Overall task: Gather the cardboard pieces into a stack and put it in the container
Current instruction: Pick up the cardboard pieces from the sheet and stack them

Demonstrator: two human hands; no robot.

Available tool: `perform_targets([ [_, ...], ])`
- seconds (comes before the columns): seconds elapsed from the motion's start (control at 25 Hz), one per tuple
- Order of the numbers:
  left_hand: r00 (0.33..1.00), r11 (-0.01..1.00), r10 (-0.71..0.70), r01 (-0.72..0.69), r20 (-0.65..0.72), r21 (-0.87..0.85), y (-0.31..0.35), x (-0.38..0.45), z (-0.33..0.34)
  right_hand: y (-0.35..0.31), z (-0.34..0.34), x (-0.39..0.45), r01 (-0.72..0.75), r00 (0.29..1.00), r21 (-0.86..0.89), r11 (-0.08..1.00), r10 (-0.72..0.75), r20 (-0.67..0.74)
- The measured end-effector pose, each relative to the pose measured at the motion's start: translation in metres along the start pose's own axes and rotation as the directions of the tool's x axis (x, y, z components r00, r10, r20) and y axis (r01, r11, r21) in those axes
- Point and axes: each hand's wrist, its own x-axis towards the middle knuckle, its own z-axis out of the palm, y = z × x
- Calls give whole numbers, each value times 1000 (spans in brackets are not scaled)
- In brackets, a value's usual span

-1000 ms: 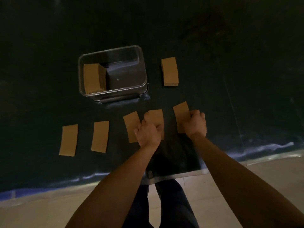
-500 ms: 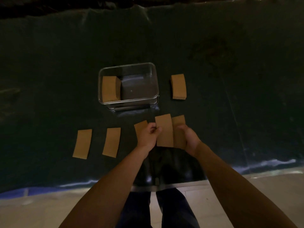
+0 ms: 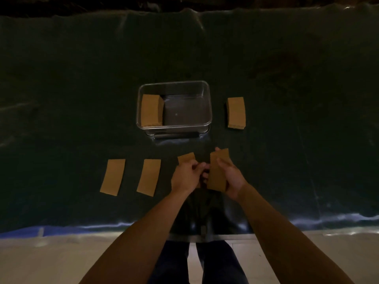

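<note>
My right hand (image 3: 230, 177) holds two overlapped cardboard pieces (image 3: 217, 173) lifted above the dark mat. My left hand (image 3: 186, 175) sits beside them, fingers curled near their left edge; whether it grips them I cannot tell. A third piece (image 3: 185, 157) lies flat, partly hidden under my left hand. Two more pieces lie to the left, one (image 3: 148, 177) nearer and one (image 3: 112, 176) farther out. The clear container (image 3: 207, 103) stands beyond my hands with a cardboard stack (image 3: 151, 110) in its left side. Another stack (image 3: 236, 112) rests on the mat right of the container.
A dark mat (image 3: 82, 89) covers the work surface; its front edge runs above a pale tiled floor (image 3: 51, 259). My legs (image 3: 196, 263) show below the edge. A dark lid or base (image 3: 176, 135) sticks out under the container's near side.
Both hands picked pieces off the mat and brought them together; the two pieces now overlap in my right hand. The camera view shifted, so the container appears farther right and lower.
</note>
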Motion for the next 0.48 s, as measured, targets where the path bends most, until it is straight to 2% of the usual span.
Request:
perform_targets([
  [0.08,992,975,-13,40,-128,216,-12,7,-9,-1,-3,1,20,1000,-7,1000,-20,-22],
  [0.16,994,922,-60,90,-90,378,-22,12,-16,-1,-7,1,22,999,-27,999,-23,-42],
  [0.24,997,886,-55,71,-49,459,-26,16,-17,2,-12,2,11,998,-22,1000,-12,-64],
  [0.36,997,883,-5,43,-82,468,-26,22,-14,6,-16,3,6,997,0,1000,-6,-80],
  [0.48,993,948,-24,60,-119,314,-26,25,-17,7,-16,4,-1,994,-1,1000,1,-105],
])
